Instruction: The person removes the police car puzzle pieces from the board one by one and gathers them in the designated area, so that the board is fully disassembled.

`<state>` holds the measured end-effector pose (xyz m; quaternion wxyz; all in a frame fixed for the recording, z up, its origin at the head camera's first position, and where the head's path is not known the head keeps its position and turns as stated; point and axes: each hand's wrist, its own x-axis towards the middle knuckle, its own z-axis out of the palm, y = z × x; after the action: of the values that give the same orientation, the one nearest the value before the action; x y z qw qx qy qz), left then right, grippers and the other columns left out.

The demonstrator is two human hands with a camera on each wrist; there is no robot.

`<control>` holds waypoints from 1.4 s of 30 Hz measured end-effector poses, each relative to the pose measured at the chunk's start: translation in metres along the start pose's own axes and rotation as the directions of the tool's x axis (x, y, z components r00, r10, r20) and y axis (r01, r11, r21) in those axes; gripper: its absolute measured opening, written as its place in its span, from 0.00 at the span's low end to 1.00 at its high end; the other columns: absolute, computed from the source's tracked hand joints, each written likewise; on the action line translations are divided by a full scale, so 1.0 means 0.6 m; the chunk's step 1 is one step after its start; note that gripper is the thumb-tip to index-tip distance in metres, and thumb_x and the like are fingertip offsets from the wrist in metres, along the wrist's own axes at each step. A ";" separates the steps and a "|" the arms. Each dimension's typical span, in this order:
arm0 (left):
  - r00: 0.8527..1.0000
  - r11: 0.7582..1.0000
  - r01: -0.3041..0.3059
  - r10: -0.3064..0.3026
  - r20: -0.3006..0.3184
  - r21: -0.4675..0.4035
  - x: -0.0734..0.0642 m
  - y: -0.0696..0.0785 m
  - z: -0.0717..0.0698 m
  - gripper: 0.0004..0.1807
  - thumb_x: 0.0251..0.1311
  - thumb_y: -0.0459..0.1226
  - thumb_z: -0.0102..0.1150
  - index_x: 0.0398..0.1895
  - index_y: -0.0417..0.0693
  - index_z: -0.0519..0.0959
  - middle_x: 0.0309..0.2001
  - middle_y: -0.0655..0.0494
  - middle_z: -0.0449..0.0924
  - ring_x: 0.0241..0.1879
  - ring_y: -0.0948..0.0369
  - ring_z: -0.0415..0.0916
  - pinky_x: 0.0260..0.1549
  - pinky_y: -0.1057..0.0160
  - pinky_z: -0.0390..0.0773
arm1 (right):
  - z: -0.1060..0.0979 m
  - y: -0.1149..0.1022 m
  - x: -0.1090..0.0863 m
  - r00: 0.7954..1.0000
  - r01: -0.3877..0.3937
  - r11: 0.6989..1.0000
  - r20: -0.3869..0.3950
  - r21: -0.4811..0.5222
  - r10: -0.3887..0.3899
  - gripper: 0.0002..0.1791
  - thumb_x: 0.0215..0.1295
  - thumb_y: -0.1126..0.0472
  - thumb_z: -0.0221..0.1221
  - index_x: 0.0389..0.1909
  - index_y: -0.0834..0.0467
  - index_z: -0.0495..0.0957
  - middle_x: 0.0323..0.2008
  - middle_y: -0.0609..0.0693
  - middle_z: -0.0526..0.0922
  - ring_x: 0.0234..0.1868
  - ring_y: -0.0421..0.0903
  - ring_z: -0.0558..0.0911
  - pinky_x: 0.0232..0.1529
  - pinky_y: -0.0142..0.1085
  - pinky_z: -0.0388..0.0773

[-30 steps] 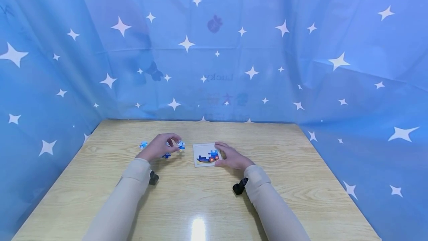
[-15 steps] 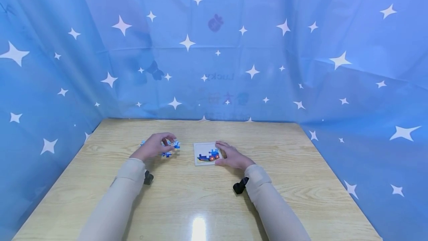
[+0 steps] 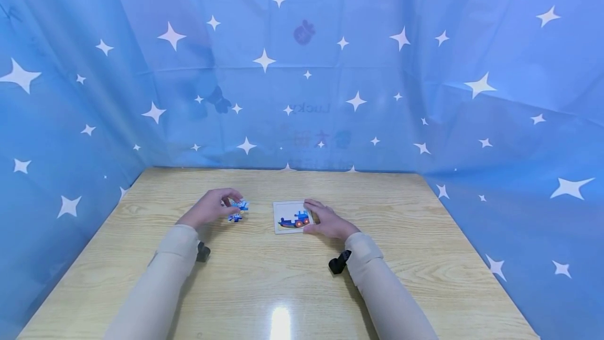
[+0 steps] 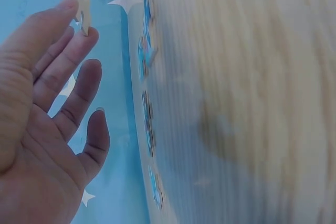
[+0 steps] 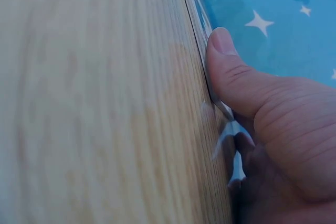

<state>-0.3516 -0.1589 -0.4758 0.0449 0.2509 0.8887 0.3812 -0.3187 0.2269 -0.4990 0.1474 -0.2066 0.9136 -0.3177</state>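
Observation:
My left hand [image 3: 212, 207] pinches a small jigsaw piece [image 4: 82, 4] between thumb and fingertips, raised over the table. In the left wrist view the piece's pale side shows, and the other fingers are loosely bent. Several loose blue puzzle pieces [image 4: 147, 121] lie flat on the table beneath that hand; in the head view one blue-and-white piece [image 3: 235, 218] shows below the fingers, others hidden behind the hand. With thumb and fingers, my right hand [image 3: 329, 222] holds the right edge of a white-framed puzzle board [image 3: 289, 204]. A blue vehicle picture with orange wheels is partly assembled on it.
The wooden table [image 3: 273, 277] carries the board and pieces. Behind it and along both sides hangs a blue curtain [image 3: 302, 88] with white stars. Black wrist cameras [image 3: 338, 263] sit at both sleeves.
My left hand has moved left, away from the board, with the pinched piece, and now covers the loose piece at far left. The right hand and the board stay in place.

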 end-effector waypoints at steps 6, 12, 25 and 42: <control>1.000 1.000 0.013 -0.013 -0.014 0.003 -0.009 -0.007 -0.009 0.18 0.62 0.37 0.70 0.54 0.46 0.82 0.47 0.54 0.84 0.42 0.58 0.78 0.40 0.59 0.78 | 0.000 -0.001 0.000 1.000 -0.005 1.000 0.004 -0.009 0.005 0.45 0.71 0.43 0.61 0.81 0.54 0.52 0.81 0.49 0.46 0.81 0.57 0.42 0.75 0.61 0.37; 0.999 1.000 0.028 -0.028 -0.016 0.001 -0.020 -0.011 -0.019 0.18 0.63 0.37 0.69 0.54 0.43 0.82 0.47 0.52 0.84 0.42 0.57 0.78 0.38 0.58 0.78 | 0.000 -0.001 0.001 1.000 0.002 1.000 0.005 -0.018 -0.002 0.45 0.71 0.44 0.61 0.81 0.55 0.52 0.81 0.51 0.46 0.80 0.58 0.43 0.75 0.61 0.38; 0.999 0.999 0.030 -0.029 -0.027 0.013 -0.032 -0.044 -0.031 0.18 0.63 0.37 0.70 0.55 0.44 0.82 0.46 0.53 0.84 0.40 0.58 0.77 0.37 0.59 0.78 | -0.002 -0.003 -0.002 1.000 0.011 0.999 0.013 -0.045 -0.010 0.45 0.72 0.44 0.60 0.80 0.56 0.52 0.81 0.52 0.46 0.80 0.57 0.44 0.76 0.59 0.37; 0.998 0.999 0.044 -0.044 -0.037 0.016 -0.058 -0.057 -0.050 0.17 0.60 0.33 0.71 0.52 0.43 0.83 0.47 0.50 0.84 0.38 0.58 0.76 0.35 0.62 0.76 | -0.003 -0.005 -0.003 1.000 0.009 1.000 0.014 -0.028 -0.008 0.44 0.72 0.45 0.60 0.81 0.55 0.52 0.81 0.51 0.45 0.81 0.56 0.43 0.76 0.59 0.35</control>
<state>-0.3433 -0.2151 -0.4826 0.0351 0.2246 0.8978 0.3772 -0.3172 0.2265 -0.4952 0.1494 -0.2148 0.9160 -0.3039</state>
